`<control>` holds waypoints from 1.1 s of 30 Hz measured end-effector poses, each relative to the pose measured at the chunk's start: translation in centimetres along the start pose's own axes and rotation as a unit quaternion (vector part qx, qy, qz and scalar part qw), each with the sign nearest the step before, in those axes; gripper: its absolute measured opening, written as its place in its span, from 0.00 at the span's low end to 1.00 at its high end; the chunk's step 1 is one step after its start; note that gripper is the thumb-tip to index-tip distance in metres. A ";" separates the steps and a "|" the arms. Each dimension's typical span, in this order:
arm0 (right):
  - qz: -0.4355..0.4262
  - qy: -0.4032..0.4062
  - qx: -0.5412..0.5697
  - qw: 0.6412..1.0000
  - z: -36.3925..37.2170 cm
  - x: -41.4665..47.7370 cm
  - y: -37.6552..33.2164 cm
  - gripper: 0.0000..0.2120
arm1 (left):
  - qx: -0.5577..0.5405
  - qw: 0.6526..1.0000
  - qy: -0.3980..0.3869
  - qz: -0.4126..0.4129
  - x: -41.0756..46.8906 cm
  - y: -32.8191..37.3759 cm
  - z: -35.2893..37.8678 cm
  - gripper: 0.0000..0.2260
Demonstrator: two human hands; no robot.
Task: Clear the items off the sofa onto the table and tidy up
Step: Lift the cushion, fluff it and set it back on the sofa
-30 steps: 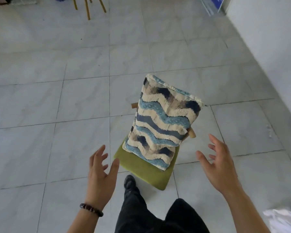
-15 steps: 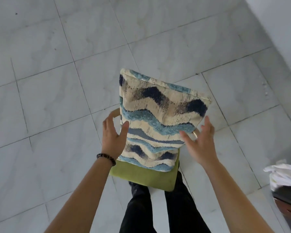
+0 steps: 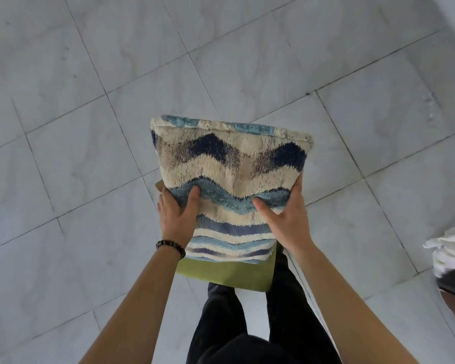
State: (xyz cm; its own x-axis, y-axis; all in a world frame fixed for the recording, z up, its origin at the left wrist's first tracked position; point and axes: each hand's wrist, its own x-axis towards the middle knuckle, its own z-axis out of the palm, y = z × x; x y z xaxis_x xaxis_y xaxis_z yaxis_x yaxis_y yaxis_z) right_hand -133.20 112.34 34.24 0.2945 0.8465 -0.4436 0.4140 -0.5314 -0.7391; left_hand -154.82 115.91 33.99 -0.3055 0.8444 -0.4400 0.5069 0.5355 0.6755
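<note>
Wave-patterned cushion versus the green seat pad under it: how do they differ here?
The shaggy blue-and-cream wave-patterned cushion stands upright; the plain green seat pad lies flat. The cushion is tufted and multicoloured, the pad smooth and one colour. The left hand and right hand grip the cushion, not the pad. Both look fabric-covered.

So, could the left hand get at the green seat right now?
Likely yes, but it is busy: the left hand grips the cushion, as does the right hand. The cushion covers most of the seat, yet a bare green strip shows just below the left wrist, with nothing over it.
</note>
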 end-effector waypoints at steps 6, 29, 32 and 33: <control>-0.066 0.093 0.053 0.992 -4.2 -3.8 -5.6 0.53 | -0.021 0.992 0.040 0.118 -4.4 5.2 -5.5 0.29; 0.012 0.549 0.211 0.809 -14.5 -44.2 7.4 0.46 | -0.121 0.827 -0.401 0.374 -33.6 9.3 0.0 0.21; 0.036 0.601 0.218 0.768 -16.2 -50.0 13.3 0.46 | -0.082 0.795 -0.433 0.417 -40.9 8.3 4.3 0.15; 0.042 0.615 0.217 0.757 -16.8 -51.9 15.4 0.46 | -0.073 0.786 -0.442 0.427 -43.3 7.8 5.9 0.15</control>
State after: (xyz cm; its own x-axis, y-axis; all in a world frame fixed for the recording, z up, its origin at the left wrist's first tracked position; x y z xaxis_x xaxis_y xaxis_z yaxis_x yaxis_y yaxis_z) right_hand -127.59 59.64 54.40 0.9937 -0.0038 0.1117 0.1056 -0.2950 -0.9497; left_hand -132.84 83.38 54.81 0.8070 0.5903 0.0156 0.1051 -0.1696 0.9799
